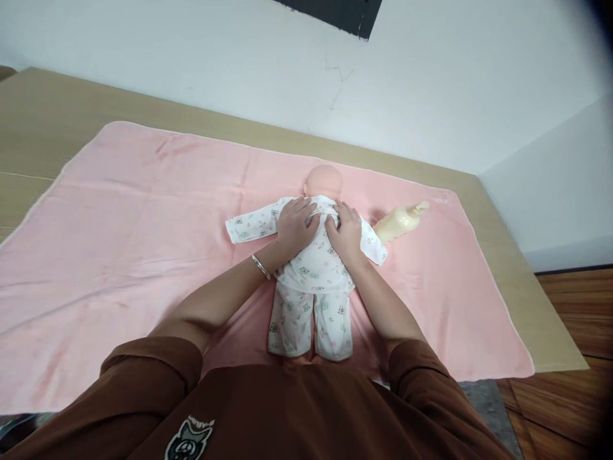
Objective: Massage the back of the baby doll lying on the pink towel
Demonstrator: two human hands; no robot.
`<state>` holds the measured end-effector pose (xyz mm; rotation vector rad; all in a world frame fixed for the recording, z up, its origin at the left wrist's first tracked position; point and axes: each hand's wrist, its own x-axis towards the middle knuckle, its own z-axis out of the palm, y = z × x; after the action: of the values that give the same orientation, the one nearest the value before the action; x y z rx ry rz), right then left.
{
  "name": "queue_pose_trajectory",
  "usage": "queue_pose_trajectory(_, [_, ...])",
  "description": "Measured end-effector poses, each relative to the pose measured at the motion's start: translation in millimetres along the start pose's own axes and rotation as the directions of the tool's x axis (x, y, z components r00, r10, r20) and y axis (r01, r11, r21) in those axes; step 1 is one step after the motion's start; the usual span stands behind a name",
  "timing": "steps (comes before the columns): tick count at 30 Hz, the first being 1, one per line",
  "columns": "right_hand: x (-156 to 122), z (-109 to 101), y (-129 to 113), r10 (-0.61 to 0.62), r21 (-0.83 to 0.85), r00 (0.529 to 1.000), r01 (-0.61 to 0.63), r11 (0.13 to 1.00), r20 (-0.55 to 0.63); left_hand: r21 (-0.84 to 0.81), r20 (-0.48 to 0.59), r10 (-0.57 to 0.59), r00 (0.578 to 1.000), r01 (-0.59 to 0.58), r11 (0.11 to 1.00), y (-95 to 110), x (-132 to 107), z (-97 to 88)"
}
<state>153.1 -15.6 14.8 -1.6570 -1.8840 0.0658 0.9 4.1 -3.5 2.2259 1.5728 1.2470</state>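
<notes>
A baby doll (324, 181) lies on its back on a pink blanket (143, 230), dressed in a white printed shirt (316, 265) and matching trousers (311, 319). My left hand (295, 225) rests on the doll's chest at the shirt's left front, fingers pinching the fabric near the collar. My right hand (345, 231) lies on the other side of the chest, fingers curled on the shirt's edge. The doll's bare arm (400, 220) sticks out of the right sleeve. The left sleeve (251, 227) lies flat. A silver bracelet (261, 266) circles my left wrist.
The blanket covers a light wooden table (541, 306) that stands against a white wall (431, 83). Wooden floor (575, 383) shows to the right of the table. My brown top (297, 415) fills the bottom of the view.
</notes>
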Motion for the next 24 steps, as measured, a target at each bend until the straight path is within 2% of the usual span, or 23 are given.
queue_pose_trajectory(9, [3.2, -4.9, -2.5, -0.01, -0.051, 0.994, 0.016, 0.999, 0.11, 0.016, 0.021, 0.0, 1.0, 0.0, 1.0, 3.7, 2.1, -2.7])
queue_pose_trajectory(17, [-5.8, -2.1, -6.3, 0.02, -0.112, 0.999, -0.023, 0.993, -0.027, 0.028, -0.006, -0.014, 1.0, 0.014, 0.999, 1.9, -1.1, -1.0])
queue_pose_trajectory(24, [-6.0, -1.4, -5.8, 0.028, -0.099, 0.999, -0.032, 0.995, -0.046, -0.013, -0.064, -0.011, 0.998, 0.01, 1.0, 1.0, -2.6, -0.2])
